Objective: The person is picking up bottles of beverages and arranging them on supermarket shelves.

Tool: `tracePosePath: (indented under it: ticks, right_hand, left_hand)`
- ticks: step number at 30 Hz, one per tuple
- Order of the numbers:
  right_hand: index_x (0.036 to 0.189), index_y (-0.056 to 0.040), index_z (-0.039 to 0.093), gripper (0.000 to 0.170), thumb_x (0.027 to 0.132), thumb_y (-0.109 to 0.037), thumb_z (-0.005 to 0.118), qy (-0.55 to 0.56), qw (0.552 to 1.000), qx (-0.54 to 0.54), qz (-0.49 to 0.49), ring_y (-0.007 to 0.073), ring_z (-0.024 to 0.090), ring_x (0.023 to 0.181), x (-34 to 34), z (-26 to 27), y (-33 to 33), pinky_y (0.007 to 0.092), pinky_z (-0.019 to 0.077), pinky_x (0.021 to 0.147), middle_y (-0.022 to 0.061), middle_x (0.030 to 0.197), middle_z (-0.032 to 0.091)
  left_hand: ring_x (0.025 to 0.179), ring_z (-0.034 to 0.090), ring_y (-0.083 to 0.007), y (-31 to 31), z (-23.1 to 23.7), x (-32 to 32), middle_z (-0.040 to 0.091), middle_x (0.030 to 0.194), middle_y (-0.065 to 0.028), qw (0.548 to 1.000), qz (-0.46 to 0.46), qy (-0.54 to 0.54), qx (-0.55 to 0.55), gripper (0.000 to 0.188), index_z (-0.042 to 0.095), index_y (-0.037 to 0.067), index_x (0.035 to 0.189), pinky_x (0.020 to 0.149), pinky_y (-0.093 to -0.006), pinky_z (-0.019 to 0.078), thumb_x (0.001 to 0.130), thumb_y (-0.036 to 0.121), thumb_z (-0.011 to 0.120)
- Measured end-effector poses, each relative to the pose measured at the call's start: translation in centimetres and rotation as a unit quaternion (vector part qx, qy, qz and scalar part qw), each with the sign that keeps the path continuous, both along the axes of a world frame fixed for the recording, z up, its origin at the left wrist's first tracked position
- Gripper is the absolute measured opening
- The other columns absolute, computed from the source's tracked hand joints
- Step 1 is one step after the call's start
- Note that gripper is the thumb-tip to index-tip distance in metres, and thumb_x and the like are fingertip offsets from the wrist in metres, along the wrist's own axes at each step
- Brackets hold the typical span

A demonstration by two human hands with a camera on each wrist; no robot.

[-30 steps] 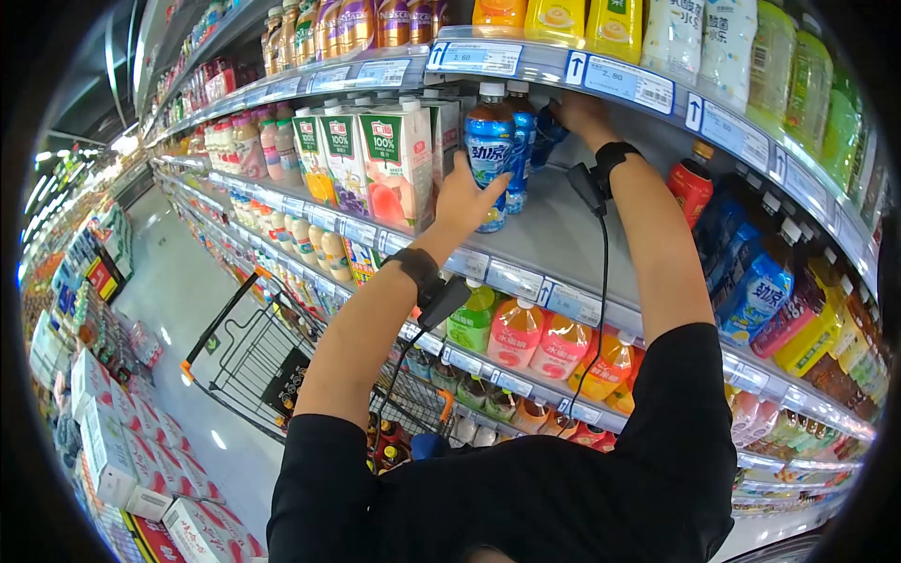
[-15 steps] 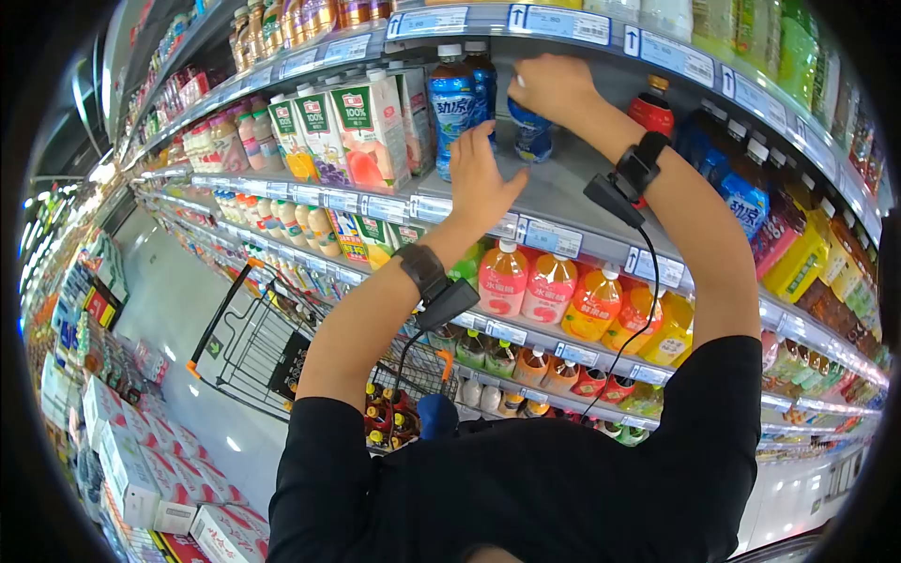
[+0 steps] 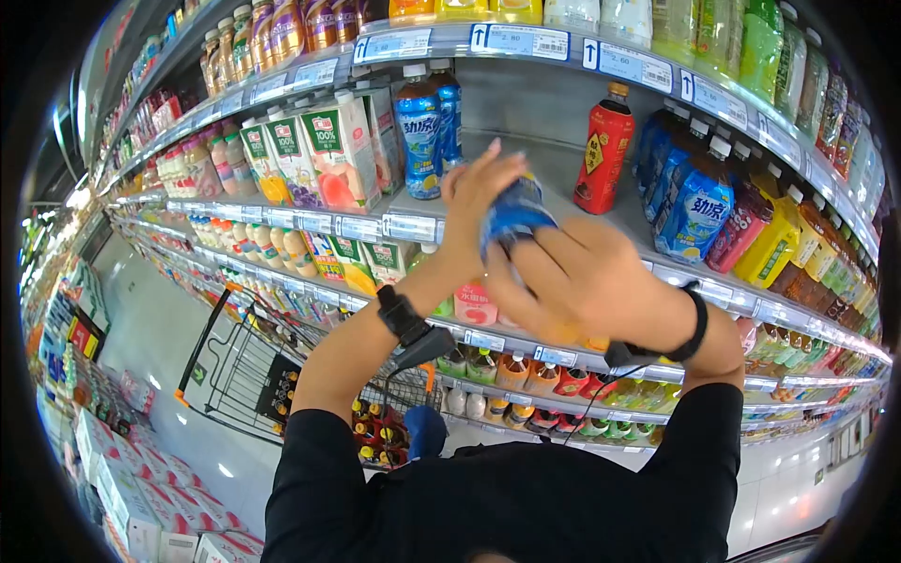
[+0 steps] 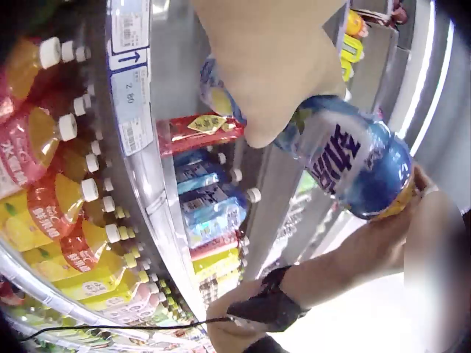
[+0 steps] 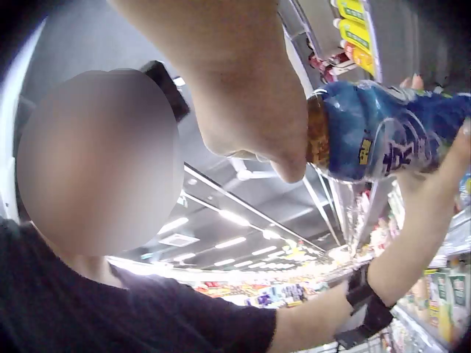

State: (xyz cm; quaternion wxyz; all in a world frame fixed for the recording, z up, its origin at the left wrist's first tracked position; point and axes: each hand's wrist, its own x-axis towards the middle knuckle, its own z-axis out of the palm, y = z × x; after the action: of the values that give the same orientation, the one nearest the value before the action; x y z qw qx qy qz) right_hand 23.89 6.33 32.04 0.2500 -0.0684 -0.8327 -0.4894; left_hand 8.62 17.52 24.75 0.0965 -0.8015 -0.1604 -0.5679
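Note:
A blue-labelled drink bottle (image 3: 518, 208) is held tilted between both hands, in front of the shelf. My left hand (image 3: 472, 211) holds one end; in the right wrist view its fingers show behind the bottle (image 5: 394, 136) and its thumb in front. My right hand (image 3: 601, 281) grips the other end, hiding its tip. In the left wrist view, the label of the bottle (image 4: 342, 158) faces the camera between the two hands. On the shelf to the left stand two matching blue bottles (image 3: 419, 136). A red bottle (image 3: 603, 150) stands behind and right of the hands.
Juice cartons (image 3: 336, 159) line the shelf on the left, more blue bottles (image 3: 694, 211) on the right. A shelf edge with price labels (image 3: 526, 42) runs above the hands. A shopping cart (image 3: 239, 375) stands at lower left.
The right hand has brought the blue bottle off the shelf, down and toward the body. The left hand has come onto it. The red bottle now shows in full.

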Motion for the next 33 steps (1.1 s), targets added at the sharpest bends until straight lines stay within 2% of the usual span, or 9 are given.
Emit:
tracePosePath:
  ticks: [4, 6, 9, 12, 16, 18, 24, 28, 33]
  right_hand:
    - [0.082, -0.0056, 0.061, 0.023, 0.063, -0.015, 0.068, 0.034, 0.989, -0.105, 0.101, 0.0118, 0.045, 0.046, 1.7, 0.2, -4.3, 0.0253, 0.0309, 0.04, -0.0009, 0.055, 0.039]
    - [0.077, -0.0071, 0.06, 0.018, 0.063, -0.014, 0.068, 0.071, 0.968, -0.195, 0.139, 0.0124, 0.045, 0.044, 2.0, -0.5, -4.5, 0.0253, 0.0311, 0.039, -0.0007, 0.054, 0.04]
    - [0.071, -0.0092, 0.057, 0.013, 0.064, -0.016, 0.066, 0.111, 0.927, -0.335, 0.126, 0.0173, 0.049, 0.046, 1.9, -3.8, -1.8, 0.0283, 0.0379, 0.041, 0.0018, 0.058, 0.048]
    - [0.077, -0.0087, 0.061, 0.016, 0.065, -0.016, 0.067, 0.21, 0.835, -0.501, 0.086, 0.0236, 0.059, 0.057, -1.0, -11.8, 1.6, 0.0321, 0.0466, 0.052, 0.007, 0.067, 0.059]
    - [0.086, -0.0056, 0.063, 0.017, 0.071, -0.014, 0.064, 0.281, 0.663, -0.692, -0.047, 0.0218, 0.064, 0.07, -4.5, -20.7, 0.6, 0.03, 0.0486, 0.062, 0.01, 0.075, 0.063]
    - [0.086, -0.0058, 0.062, 0.017, 0.074, -0.019, 0.065, 0.303, 0.59, -0.741, -0.102, 0.0225, 0.064, 0.068, -5.7, -25.1, 0.0, 0.0304, 0.0478, 0.059, 0.0114, 0.076, 0.064]
    - [0.086, -0.0016, 0.064, 0.018, 0.077, -0.017, 0.064, 0.335, 0.55, -0.762, -0.068, 0.0206, 0.063, 0.075, -11.3, -34.9, -2.4, 0.0302, 0.046, 0.067, 0.0118, 0.079, 0.065]
    - [0.091, -0.0031, 0.064, 0.018, 0.078, -0.015, 0.063, 0.241, 0.531, -0.81, -0.054, 0.0184, 0.061, 0.071, -16.6, -30.7, -3.2, 0.0293, 0.0453, 0.066, 0.0086, 0.076, 0.064]
    - [0.09, -0.0044, 0.064, 0.014, 0.079, -0.013, 0.062, 0.326, 0.497, -0.802, -0.061, 0.0123, 0.061, 0.073, -20.3, -30.9, -3.5, 0.0255, 0.0462, 0.066, 0.006, 0.079, 0.065]
  left_hand:
    - [0.122, 0.045, -0.0234, -5.0, -1.8, -1.7, 0.058, 0.118, -0.0079, 0.985, 0.039, 0.161, 0.052, 0.071, 0.049, 0.013, 0.123, 0.102, -0.0427, 0.0149, 0.063, 0.043, 0.07]
    - [0.113, 0.053, -0.0244, -7.6, -4.1, -2.7, 0.059, 0.114, -0.0084, 0.977, -0.057, 0.18, -0.099, 0.073, 0.051, 0.011, 0.12, 0.103, -0.0485, 0.0125, 0.058, 0.042, 0.074]
    - [0.101, 0.058, -0.0273, -10.6, -8.1, -4.7, 0.06, 0.107, -0.0134, 0.918, -0.121, 0.165, -0.341, 0.071, 0.053, 0.005, 0.115, 0.096, -0.0475, 0.0321, 0.055, 0.034, 0.078]
    - [0.092, 0.06, -0.0308, -11.6, -14.8, -6.4, 0.06, 0.1, -0.0191, 0.836, -0.079, 0.1, -0.534, 0.07, 0.052, 0.0, 0.113, 0.078, -0.0367, 0.0481, 0.055, 0.028, 0.079]
    - [0.082, 0.064, -0.0302, -13.8, -21.9, -10.5, 0.063, 0.09, -0.0203, 0.832, -0.004, 0.106, -0.545, 0.068, 0.052, 0.0, 0.111, 0.077, -0.0365, 0.0491, 0.055, 0.029, 0.079]
    - [0.08, 0.063, -0.0342, -15.4, -22.3, -12.8, 0.062, 0.089, -0.0219, 0.774, 0.021, 0.176, -0.608, 0.07, 0.052, 0.001, 0.113, 0.075, -0.04, 0.0488, 0.055, 0.032, 0.076]
    - [0.079, 0.061, -0.0369, -20.0, -23.2, -19.7, 0.063, 0.083, -0.021, 0.722, 0.104, 0.237, -0.641, 0.072, 0.05, 0.005, 0.117, 0.071, -0.0419, 0.0477, 0.054, 0.032, 0.074]
    - [0.085, 0.062, -0.0339, -22.1, -26.2, -23.5, 0.063, 0.092, -0.019, 0.704, 0.003, 0.137, -0.697, 0.081, 0.047, 0.005, 0.122, 0.077, -0.0387, 0.0477, 0.05, 0.028, 0.077]
    - [0.088, 0.062, -0.0277, -22.3, -26.1, -26.6, 0.064, 0.097, -0.0146, 0.667, -0.063, 0.078, -0.738, 0.076, 0.052, 0.006, 0.118, 0.081, -0.0353, 0.0474, 0.05, 0.027, 0.077]
